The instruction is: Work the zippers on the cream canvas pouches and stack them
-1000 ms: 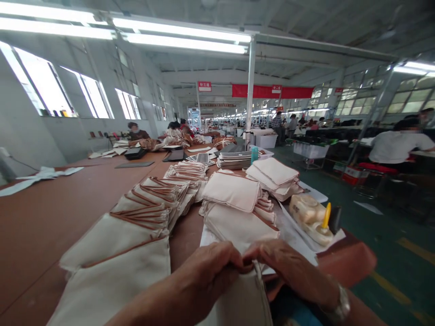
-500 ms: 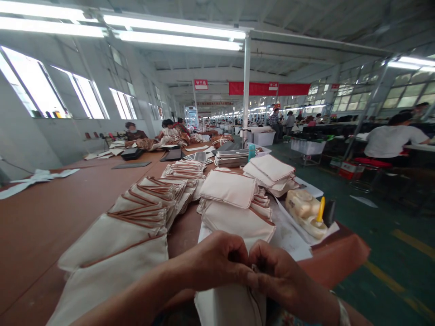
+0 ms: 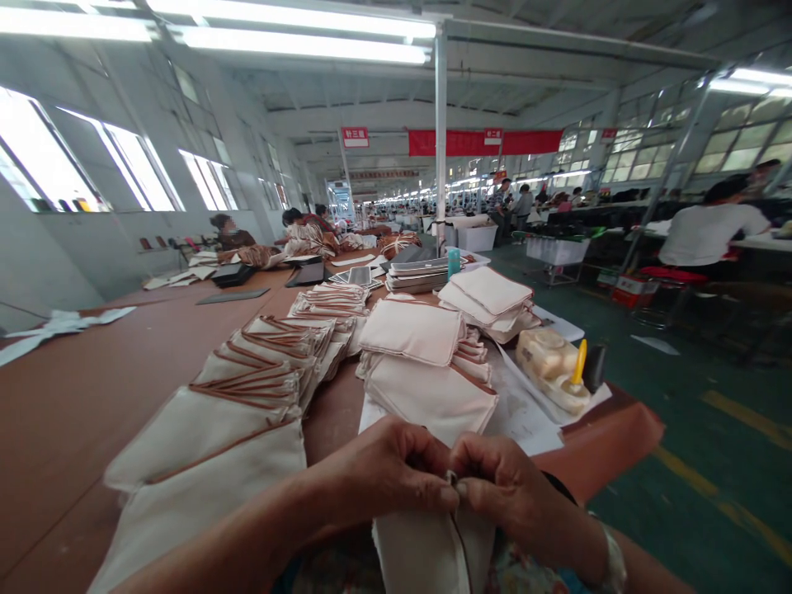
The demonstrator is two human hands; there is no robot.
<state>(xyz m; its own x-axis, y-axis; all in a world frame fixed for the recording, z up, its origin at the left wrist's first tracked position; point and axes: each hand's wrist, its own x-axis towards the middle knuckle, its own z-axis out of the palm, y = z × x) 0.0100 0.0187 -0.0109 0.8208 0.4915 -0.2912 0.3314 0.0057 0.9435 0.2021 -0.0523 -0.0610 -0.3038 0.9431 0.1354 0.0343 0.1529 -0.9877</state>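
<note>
My left hand and my right hand meet at the near edge of the table. Both pinch the top of a cream fabric panel that hangs below them, with a dark line running down it. The thumbs almost touch, and a small bit of the edge shows between them. Just beyond my hands lies a stack of cream panels with brown edging. Left of it stretches a fanned row of similar panels, partly behind my left forearm.
On the right, a plastic glue container with a yellow-handled tool sits on white paper. Another panel pile lies behind, near a turquoise object. The brown table extends left. Several people work farther off.
The view has shifted slightly, so the table things sit a little higher and to the left. My hands stay pinched on the panel, and its lower part has swung slightly right.
</note>
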